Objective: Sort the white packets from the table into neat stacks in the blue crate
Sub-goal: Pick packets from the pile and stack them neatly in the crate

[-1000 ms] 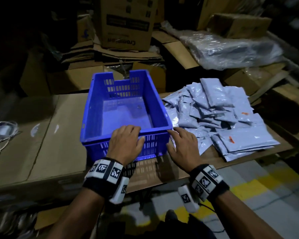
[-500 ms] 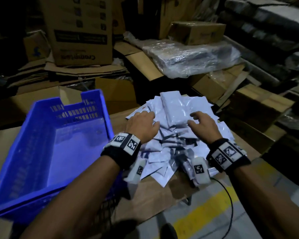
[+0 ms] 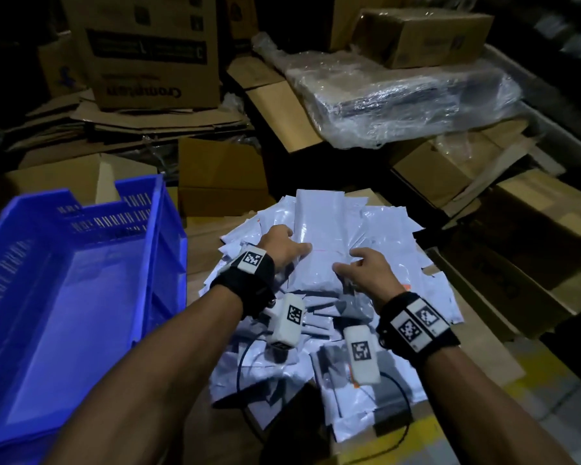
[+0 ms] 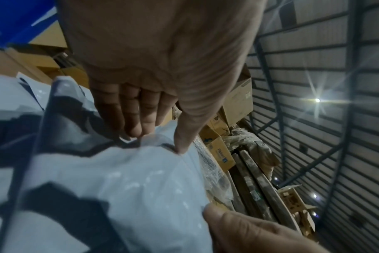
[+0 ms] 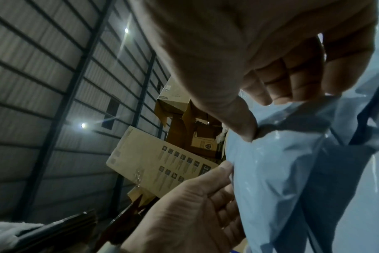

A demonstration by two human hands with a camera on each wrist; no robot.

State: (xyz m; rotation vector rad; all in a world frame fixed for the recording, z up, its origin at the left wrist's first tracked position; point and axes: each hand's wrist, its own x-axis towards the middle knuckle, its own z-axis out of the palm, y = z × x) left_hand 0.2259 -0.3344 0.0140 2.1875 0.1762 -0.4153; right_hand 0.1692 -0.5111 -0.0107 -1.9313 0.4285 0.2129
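Both hands are on the heap of white packets (image 3: 332, 263) that lies spread over the table (image 3: 198, 250), just right of the blue crate (image 3: 81, 297), whose floor shows bare. The left hand (image 3: 282, 245) grips the left edge of the topmost packet (image 3: 319, 226); in the left wrist view its thumb presses on top while the fingers (image 4: 130, 116) curl under the film. The right hand (image 3: 361, 271) pinches the same packet's near right part, thumb against curled fingers (image 5: 292, 82), as the right wrist view shows.

The step in hand looks like lifting a first packet, or a small bundle, free of the heap. To do it well, the person should probably keep both grips on one packet's opposite edges so the slick plastic does not drag its neighbours along, raise it flat rather than crumpled, then lay it square against a crate corner so later packets can stack evenly. Loose packets near the table's front edge could slide off if the heap is disturbed.
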